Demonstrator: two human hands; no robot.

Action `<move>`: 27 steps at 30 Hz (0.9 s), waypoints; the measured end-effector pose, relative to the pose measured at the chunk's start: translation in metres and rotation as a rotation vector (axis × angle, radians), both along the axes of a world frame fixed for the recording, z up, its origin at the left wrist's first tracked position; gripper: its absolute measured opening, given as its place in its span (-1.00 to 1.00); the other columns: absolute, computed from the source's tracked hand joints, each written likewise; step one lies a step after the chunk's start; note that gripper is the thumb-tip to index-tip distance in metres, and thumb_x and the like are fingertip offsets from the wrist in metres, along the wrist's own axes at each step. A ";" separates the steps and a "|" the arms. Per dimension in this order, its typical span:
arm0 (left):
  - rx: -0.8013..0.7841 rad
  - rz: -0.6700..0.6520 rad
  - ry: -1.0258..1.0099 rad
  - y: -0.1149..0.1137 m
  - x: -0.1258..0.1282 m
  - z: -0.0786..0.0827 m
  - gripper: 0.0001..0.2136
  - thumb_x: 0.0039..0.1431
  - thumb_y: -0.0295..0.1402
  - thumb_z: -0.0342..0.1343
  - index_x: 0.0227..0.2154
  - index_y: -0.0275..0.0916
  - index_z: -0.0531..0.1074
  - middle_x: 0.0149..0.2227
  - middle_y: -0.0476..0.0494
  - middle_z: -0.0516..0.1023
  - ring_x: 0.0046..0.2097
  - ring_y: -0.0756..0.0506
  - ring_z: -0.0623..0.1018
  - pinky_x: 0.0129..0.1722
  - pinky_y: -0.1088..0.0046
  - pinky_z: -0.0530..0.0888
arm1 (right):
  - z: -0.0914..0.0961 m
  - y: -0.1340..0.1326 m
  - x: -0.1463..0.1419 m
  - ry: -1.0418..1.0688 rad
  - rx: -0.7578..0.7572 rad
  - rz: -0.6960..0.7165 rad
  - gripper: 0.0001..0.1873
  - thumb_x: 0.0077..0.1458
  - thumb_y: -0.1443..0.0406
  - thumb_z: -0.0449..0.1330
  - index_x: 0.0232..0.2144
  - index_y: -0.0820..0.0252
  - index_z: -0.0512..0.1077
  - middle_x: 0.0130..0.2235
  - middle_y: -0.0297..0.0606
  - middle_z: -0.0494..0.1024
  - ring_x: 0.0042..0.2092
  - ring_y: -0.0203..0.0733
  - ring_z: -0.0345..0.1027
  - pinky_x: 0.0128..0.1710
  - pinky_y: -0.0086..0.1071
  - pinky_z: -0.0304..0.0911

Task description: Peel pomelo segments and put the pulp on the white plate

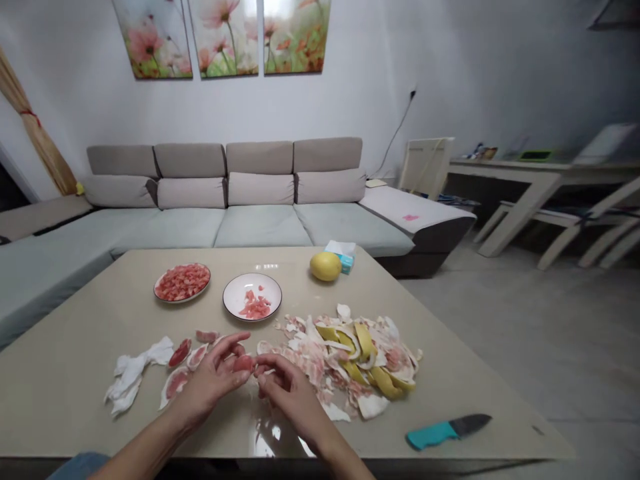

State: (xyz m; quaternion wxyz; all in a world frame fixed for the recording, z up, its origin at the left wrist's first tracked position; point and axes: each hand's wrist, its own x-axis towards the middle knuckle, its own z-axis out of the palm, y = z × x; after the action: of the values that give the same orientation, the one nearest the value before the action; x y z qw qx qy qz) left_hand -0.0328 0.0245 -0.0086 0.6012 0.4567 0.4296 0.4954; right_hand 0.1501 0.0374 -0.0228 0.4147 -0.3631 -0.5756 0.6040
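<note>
Over the table's front part, my left hand (213, 380) pinches a small red pomelo segment (243, 363) between thumb and fingers. My right hand (295, 393) meets it from the right, its curled thumb and fingertips closed at the segment's edge; the exact pinch is partly hidden. Several unpeeled pomelo segments (180, 353) lie beside my left hand. Beyond my hands, a white plate (231, 298) holds a few bits of red pulp (256, 305). Farther left, another plate (175, 301) is heaped with pulp (183, 281).
Peel and membrane scraps (363, 353) are piled right of my hands. A knife (447, 432) with a teal handle lies near the front right edge. Crumpled white tissue (133, 377) is at left. A whole yellow pomelo (325, 266) stands by a tissue pack (346, 260), before the sofa (263, 223).
</note>
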 end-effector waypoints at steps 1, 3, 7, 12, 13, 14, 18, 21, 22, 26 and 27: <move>0.013 0.001 -0.002 0.000 0.000 -0.003 -0.45 -0.07 -0.38 0.38 0.05 -0.08 0.41 -0.22 -0.05 0.45 -0.11 -0.09 0.50 0.00 0.36 0.38 | -0.002 0.000 0.001 0.027 -0.037 0.015 -0.69 0.08 0.13 0.25 -0.16 0.15 0.48 -0.26 -0.26 0.52 -0.42 -0.29 0.38 -0.44 -0.44 0.22; 0.028 -0.013 -0.004 0.003 0.000 -0.009 -0.44 -0.09 -0.39 0.38 0.04 -0.13 0.41 -0.30 -0.04 0.47 -0.17 -0.09 0.52 -0.04 0.36 0.40 | -0.008 0.001 0.001 0.054 -0.086 0.019 -0.63 0.05 0.09 0.28 -0.13 0.13 0.47 -0.27 -0.28 0.51 -0.42 -0.30 0.37 -0.47 -0.46 0.20; -0.040 -0.050 -0.048 0.007 -0.004 -0.017 -0.44 -0.11 -0.42 0.39 0.02 -0.16 0.40 -0.31 -0.06 0.50 -0.23 -0.10 0.53 -0.15 0.34 0.44 | -0.012 0.003 -0.004 -0.002 -0.070 -0.014 -0.65 0.01 0.07 0.31 -0.20 0.13 0.51 -0.35 -0.29 0.53 -0.41 -0.27 0.35 -0.43 -0.43 0.23; -0.193 -0.116 -0.152 0.004 -0.010 -0.018 -0.52 -0.09 -0.39 0.38 -0.05 -0.18 0.44 -0.28 -0.08 0.50 -0.30 -0.04 0.51 -0.32 0.45 0.43 | 0.000 0.006 -0.009 -0.173 0.123 -0.089 -0.79 0.10 0.14 0.25 -0.39 0.15 0.56 -0.36 -0.25 0.56 -0.33 -0.18 0.40 -0.33 -0.38 0.25; -0.208 -0.116 -0.155 0.003 -0.010 -0.018 -0.56 -0.08 -0.39 0.39 -0.09 -0.21 0.45 -0.30 -0.08 0.51 -0.30 -0.03 0.50 -0.32 0.47 0.42 | 0.003 0.006 -0.010 -0.207 0.169 -0.095 -0.81 0.11 0.16 0.24 -0.39 0.14 0.56 -0.35 -0.25 0.57 -0.32 -0.18 0.40 -0.34 -0.39 0.25; -0.222 -0.115 -0.168 0.003 -0.010 -0.017 -0.60 -0.08 -0.39 0.39 -0.13 -0.24 0.47 -0.33 -0.09 0.52 -0.31 -0.02 0.50 -0.33 0.49 0.40 | 0.005 0.007 -0.009 -0.239 0.216 -0.097 -0.82 0.13 0.19 0.22 -0.39 0.14 0.55 -0.35 -0.24 0.57 -0.32 -0.18 0.40 -0.34 -0.39 0.25; -0.304 -0.123 -0.304 0.002 -0.008 -0.016 -0.72 -0.07 -0.37 0.40 -0.29 -0.30 0.50 -0.39 -0.09 0.53 -0.36 0.02 0.47 -0.37 0.55 0.36 | 0.008 0.005 -0.009 -0.330 0.402 -0.113 -0.82 0.20 0.26 0.13 -0.41 0.13 0.50 -0.38 -0.25 0.53 -0.35 -0.19 0.38 -0.36 -0.38 0.24; -0.342 -0.154 -0.349 0.002 -0.008 -0.015 -0.77 -0.07 -0.37 0.40 -0.36 -0.33 0.51 -0.41 -0.10 0.53 -0.37 0.03 0.47 -0.36 0.56 0.35 | 0.007 0.000 -0.009 -0.359 0.492 -0.137 -0.81 0.22 0.28 0.07 -0.41 0.14 0.42 -0.39 -0.25 0.48 -0.34 -0.20 0.34 -0.33 -0.37 0.22; -0.344 -0.175 -0.343 0.002 -0.008 -0.014 -0.77 -0.07 -0.37 0.40 -0.36 -0.34 0.51 -0.42 -0.11 0.54 -0.37 0.02 0.47 -0.36 0.56 0.35 | 0.008 -0.003 -0.010 -0.358 0.480 -0.136 -0.80 0.23 0.27 0.06 -0.42 0.14 0.40 -0.39 -0.26 0.46 -0.34 -0.20 0.33 -0.32 -0.37 0.21; -0.330 -0.299 -0.290 0.004 -0.014 -0.011 -0.74 -0.09 -0.36 0.41 -0.35 -0.34 0.51 -0.43 -0.16 0.58 -0.37 -0.01 0.50 -0.36 0.53 0.36 | 0.012 -0.008 -0.009 -0.276 0.229 -0.043 -0.69 0.22 0.12 0.07 -0.48 0.15 0.37 -0.45 -0.31 0.40 -0.39 -0.22 0.27 -0.38 -0.41 0.16; -0.321 -0.320 -0.280 0.004 -0.015 -0.011 -0.74 -0.10 -0.35 0.41 -0.35 -0.34 0.51 -0.43 -0.17 0.59 -0.38 -0.02 0.51 -0.36 0.52 0.37 | 0.013 -0.008 -0.008 -0.238 0.144 0.005 -0.66 0.20 0.07 0.09 -0.49 0.15 0.37 -0.48 -0.33 0.37 -0.41 -0.24 0.24 -0.41 -0.42 0.13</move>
State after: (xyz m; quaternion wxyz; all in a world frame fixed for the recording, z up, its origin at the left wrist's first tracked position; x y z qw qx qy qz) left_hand -0.0481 0.0282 -0.0200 0.7904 0.3446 0.3376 0.3777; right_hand 0.1417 0.0297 -0.0094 0.3670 -0.4002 -0.6635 0.5147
